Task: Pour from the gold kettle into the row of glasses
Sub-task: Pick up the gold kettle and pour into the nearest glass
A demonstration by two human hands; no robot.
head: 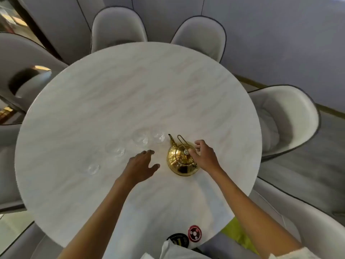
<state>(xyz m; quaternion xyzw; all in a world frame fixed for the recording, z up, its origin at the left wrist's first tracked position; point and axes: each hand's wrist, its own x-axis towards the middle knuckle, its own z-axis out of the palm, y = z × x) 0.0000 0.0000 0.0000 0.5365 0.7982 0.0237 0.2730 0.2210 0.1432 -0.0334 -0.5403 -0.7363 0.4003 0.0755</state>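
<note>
A gold kettle (182, 159) stands on the round white marble table (130, 90), spout pointing away from me and its wire handle tipped back toward the far side. My right hand (204, 156) hovers over the kettle's right side, fingers loosely curled near the lid knob, holding nothing that I can see. My left hand (141, 165) rests flat on the table just left of the kettle, fingers spread. Several clear glasses form a curved row left of the kettle: the nearest (158, 137), another (141, 139), one further left (114, 148) and one at the near left (92, 168).
Pale upholstered chairs ring the table, two at the far side (117, 27) and one at the right (285, 118). Two round patterned discs (194, 233) lie at the table's near edge, beside a white cloth (173, 249).
</note>
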